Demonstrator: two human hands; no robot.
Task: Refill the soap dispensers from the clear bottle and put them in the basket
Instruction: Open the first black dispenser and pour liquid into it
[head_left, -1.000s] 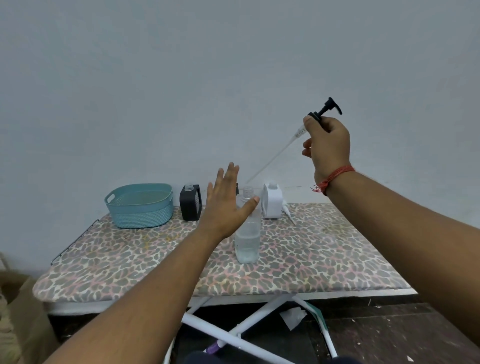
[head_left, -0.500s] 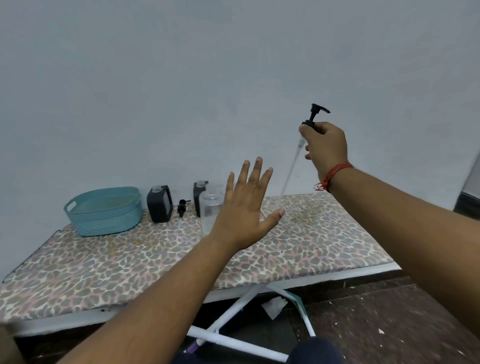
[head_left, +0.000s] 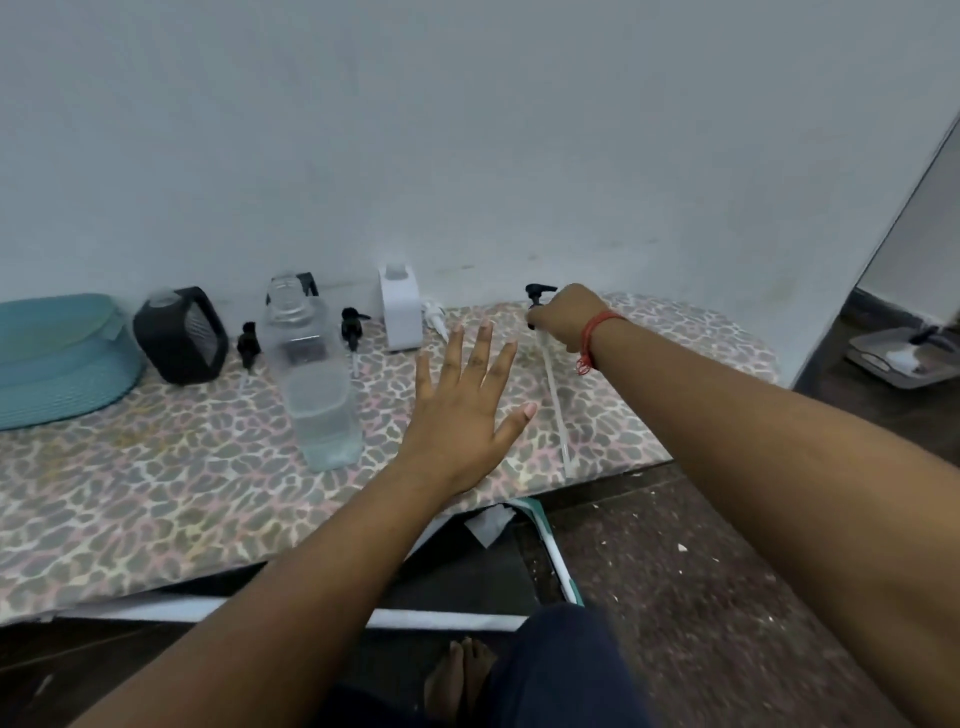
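Over the leopard-print board (head_left: 182, 467), left hand (head_left: 462, 410) spread flat, right hand (head_left: 563, 317) gripping black pump (head_left: 537, 299).

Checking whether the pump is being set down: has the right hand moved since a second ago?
Yes. The right hand, gripping the black pump, has dropped from high against the wall to the ironing board, right of the white dispenser.
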